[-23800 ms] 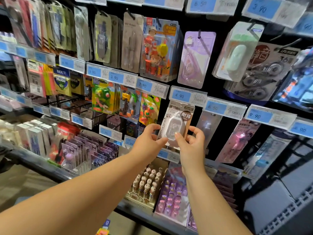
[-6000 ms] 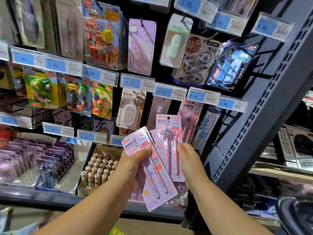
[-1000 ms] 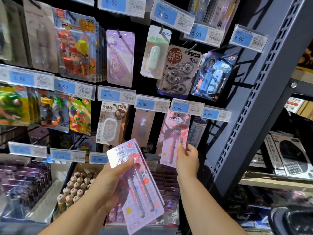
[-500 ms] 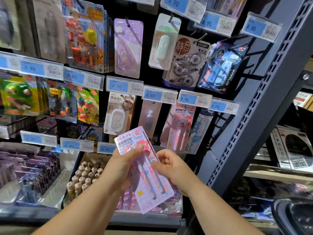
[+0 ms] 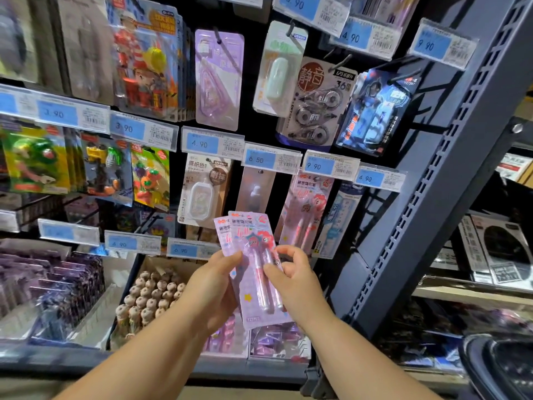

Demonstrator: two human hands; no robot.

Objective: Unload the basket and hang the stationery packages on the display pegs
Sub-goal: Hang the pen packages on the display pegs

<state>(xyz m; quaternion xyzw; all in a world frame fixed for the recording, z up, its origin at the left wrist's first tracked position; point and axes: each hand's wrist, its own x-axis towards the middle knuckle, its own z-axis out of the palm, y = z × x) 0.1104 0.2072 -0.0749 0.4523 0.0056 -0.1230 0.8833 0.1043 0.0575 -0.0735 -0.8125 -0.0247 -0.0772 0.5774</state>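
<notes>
Since 1.0 s ago: the right hand [image 5: 294, 281] has come down from the peg row and is back at the stack. It left one pack behind and came back with none. Since 0.5 s ago: the stack has tipped more upright.

Right fingertips [image 5: 284, 250] and thumb are closed in a pinch on the right edge of the front pack [image 5: 255, 272], over the two pens in their blister. The left thumb [image 5: 230, 256] presses the same pack's left edge, and the left hand [image 5: 213, 287] is curled round the stack of pen packs [image 5: 251, 310] from behind. Only the top corner of a second pack [image 5: 222, 233] shows behind the front one. I cannot tell if there are more under it.

The hung pack [image 5: 307, 209], same pink print, hangs just below the 9.90 price tag [image 5: 330, 166], up and to the right of the hands. Its peg is hidden behind the tag.

The basket [image 5: 501, 368] is at the lower right, dark and blurred, so its contents are unreadable.

Judgement: one pack is placed and the next is being separated for the same peg. At least two packs remain in hand. The glossy packs may slide against each other, so the left hand should hold the rear one back.
</notes>
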